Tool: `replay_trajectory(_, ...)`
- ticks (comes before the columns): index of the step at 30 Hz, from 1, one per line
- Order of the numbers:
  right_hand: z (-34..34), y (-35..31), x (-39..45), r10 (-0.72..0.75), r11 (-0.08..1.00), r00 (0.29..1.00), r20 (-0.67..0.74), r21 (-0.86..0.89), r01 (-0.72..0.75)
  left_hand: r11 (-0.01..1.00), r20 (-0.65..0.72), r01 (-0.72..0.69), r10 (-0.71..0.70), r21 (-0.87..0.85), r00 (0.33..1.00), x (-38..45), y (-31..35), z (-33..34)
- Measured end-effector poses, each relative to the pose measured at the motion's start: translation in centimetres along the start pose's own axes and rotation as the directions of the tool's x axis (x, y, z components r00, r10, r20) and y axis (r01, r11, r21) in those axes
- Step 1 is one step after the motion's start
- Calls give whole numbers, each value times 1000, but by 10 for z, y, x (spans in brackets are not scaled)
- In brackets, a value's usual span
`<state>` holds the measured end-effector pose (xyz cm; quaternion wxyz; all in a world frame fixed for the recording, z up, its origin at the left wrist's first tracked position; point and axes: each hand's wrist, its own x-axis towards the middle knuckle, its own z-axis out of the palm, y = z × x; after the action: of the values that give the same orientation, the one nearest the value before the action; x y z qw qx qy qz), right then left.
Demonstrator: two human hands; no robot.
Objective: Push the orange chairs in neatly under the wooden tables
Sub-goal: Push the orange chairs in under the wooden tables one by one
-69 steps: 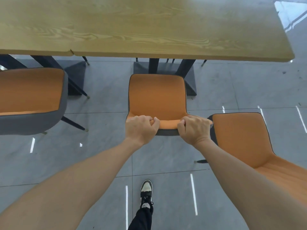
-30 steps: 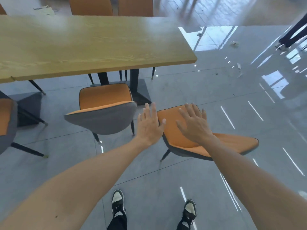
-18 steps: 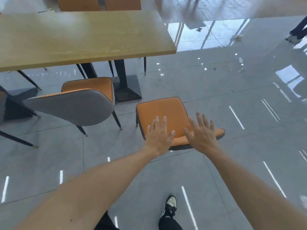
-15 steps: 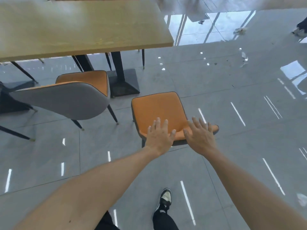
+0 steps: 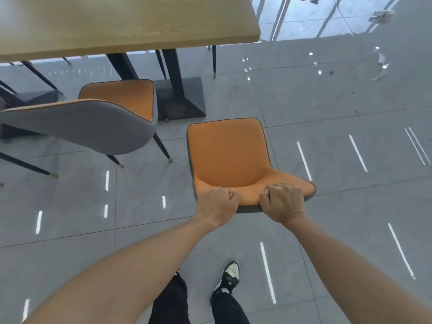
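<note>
Both hands, left hand [image 5: 218,203] and right hand [image 5: 284,202], clench the backrest top edge of orange chair [image 5: 228,152]. Chair stands on open floor [image 5: 327,108], near the surface's [image 5: 131,22] right corner; second chair [image 5: 93,115] left.

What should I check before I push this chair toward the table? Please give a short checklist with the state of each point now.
1. Left hand closed on the top edge of the chair back: ok.
2. Right hand closed on the same edge: ok.
3. Chair faces the table: ok, though it stands near the table's right end.
4. Floor between the chair and the table base is free: ok.
5. Gap to the neighbouring chair on the left: ok, they are apart.
6. All chair legs flat on the floor: cannot tell, the seat hides them.
</note>
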<state>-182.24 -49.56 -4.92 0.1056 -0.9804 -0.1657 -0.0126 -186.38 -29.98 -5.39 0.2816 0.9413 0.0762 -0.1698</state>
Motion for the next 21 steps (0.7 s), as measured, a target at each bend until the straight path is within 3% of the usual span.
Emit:
replay_trajectory(3, 8, -18, 27, 2, 1000, 999, -40, 18, -1, 999, -50, 21, -19, 28, 999, 20, -16, -19)
replay_trajectory(6, 13, -43, 66, 19, 999, 1000, -4, 28, -19, 999, -11, 44, -43, 32, 999, 52, -35, -52)
replay_trajectory(13, 30, -96, 158, 34, 999, 996, 83, -41, -30, 997, -65, 65, -62, 48, 996, 119, -87, -118)
replay_trajectory(21, 51, -137, 254, 50, 997, 999, 22, -54, -48, 997, -67, 38, -33, 73, 997, 194, -129, -179)
